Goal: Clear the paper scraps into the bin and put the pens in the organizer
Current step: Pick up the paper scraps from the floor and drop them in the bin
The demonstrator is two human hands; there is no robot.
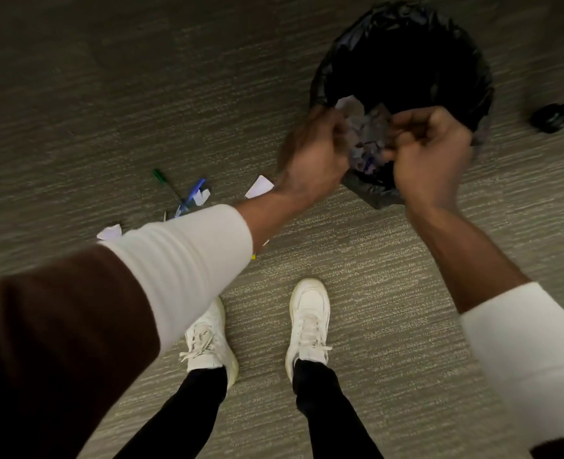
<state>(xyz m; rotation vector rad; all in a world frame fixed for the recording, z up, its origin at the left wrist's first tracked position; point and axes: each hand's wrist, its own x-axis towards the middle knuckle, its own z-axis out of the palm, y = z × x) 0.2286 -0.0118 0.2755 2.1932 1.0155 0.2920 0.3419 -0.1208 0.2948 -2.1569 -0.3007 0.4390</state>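
A bin [403,34] lined with a black bag stands on the carpet at the upper right. Both my hands hover over its near rim. My left hand [313,154] and my right hand [429,154] are curled around a blurred bunch of paper scraps [366,127] held between them above the opening. On the floor to the left lie a green pen [164,183] and a blue pen [191,197], crossing each other. Loose white scraps lie beside the pens [203,197], near my left wrist [259,187] and further left [110,231].
My two white shoes [308,323] stand on the grey-green carpet below the bin. A black chair caster [555,115] sits at the right edge. A small yellow bit [253,256] peeks out under my left sleeve. No organizer is in view.
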